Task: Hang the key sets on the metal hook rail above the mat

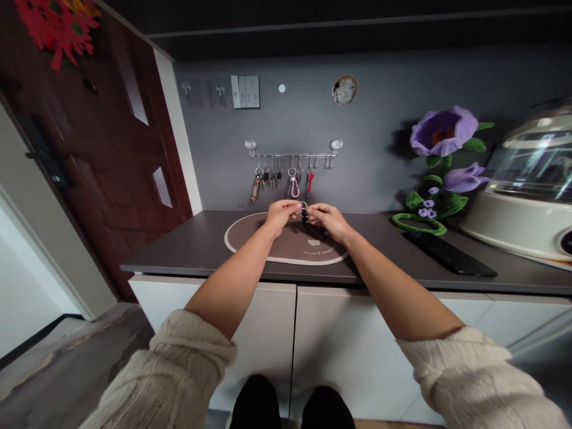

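Both hands meet over the brown oval mat (286, 247) on the counter. My left hand (281, 215) pinches the left side of a metal key ring (304, 206). On the ring's other side, my right hand (328, 220) is closed with thumb and finger at the ring. Something small and dark (304, 215) hangs from it between the hands; its exact kind is hard to make out. Behind the hands, a hook rail (295, 155) on the wall carries several key sets, among them a pink carabiner (295, 186) and a red key tag (310, 182).
To the right stand purple artificial flowers (444, 134) with a green ring base, a black flat object (449, 253) and a cream appliance with a clear cover (513, 214). Wall switches (245, 92) sit above the rail. A dark red door (107, 149) is at the left, and white cabinets (250, 322) lie below.
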`<state>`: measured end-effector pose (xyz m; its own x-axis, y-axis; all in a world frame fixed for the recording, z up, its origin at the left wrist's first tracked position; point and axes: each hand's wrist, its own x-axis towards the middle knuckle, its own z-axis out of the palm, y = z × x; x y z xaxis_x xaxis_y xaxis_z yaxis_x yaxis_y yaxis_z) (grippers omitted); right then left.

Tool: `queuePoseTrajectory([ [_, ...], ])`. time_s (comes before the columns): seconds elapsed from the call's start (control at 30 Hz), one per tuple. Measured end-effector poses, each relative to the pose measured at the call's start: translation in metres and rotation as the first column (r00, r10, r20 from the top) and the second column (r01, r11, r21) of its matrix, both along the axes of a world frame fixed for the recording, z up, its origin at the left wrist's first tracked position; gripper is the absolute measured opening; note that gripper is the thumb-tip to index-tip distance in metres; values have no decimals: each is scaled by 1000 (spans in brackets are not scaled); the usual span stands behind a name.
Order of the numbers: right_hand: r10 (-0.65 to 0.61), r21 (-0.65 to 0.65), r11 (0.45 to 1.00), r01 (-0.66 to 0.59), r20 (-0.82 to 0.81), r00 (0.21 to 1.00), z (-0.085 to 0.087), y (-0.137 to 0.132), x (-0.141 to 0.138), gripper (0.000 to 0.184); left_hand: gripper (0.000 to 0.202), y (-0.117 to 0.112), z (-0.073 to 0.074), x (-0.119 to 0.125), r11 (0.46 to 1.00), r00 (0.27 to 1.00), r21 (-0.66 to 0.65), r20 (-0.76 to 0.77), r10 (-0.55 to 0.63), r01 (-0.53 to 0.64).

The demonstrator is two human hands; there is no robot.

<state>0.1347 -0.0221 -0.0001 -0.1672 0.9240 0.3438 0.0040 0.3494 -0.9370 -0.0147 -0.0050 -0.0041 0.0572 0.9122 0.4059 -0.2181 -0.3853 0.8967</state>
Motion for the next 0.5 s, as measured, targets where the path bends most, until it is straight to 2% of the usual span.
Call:
queuePoseTrajectory([
  [0.17,5,37,999,-6,4,1000,-2,2,1,21,28,-1,-1,0,1000,999,24,-34,-15,16],
  [0.5,-85,34,996,85,-11,996,5,-7,2,24,39,2,-4,3,999,999,38,-24,-29,29],
])
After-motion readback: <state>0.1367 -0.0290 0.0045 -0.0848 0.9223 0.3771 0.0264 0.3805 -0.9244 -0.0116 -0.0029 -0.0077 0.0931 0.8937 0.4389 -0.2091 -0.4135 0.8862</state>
